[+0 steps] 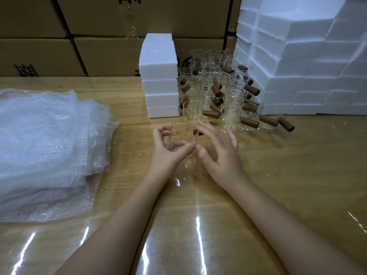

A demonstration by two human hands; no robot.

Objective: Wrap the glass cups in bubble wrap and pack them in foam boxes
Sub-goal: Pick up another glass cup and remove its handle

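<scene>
A clear glass cup [183, 138] with a brown wooden handle stands on the wooden table [288, 175] between my hands. My left hand [168, 147] curls its thumb and fingers around the cup's left side. My right hand [218, 149] is beside the cup on the right with fingers spread and fairly straight, its thumb close to the glass. Part of the handle is hidden behind my right fingers. A pile of bubble wrap sheets [43, 147] lies at the left. Behind the hands stands a stack of white foam boxes [159, 76].
Several more glass cups [218, 92] with wooden handles are stacked behind my right hand. A large wall of foam boxes [309, 66] fills the right rear. Cardboard cartons [79, 36] line the back. A glossy clear film covers the table's near part.
</scene>
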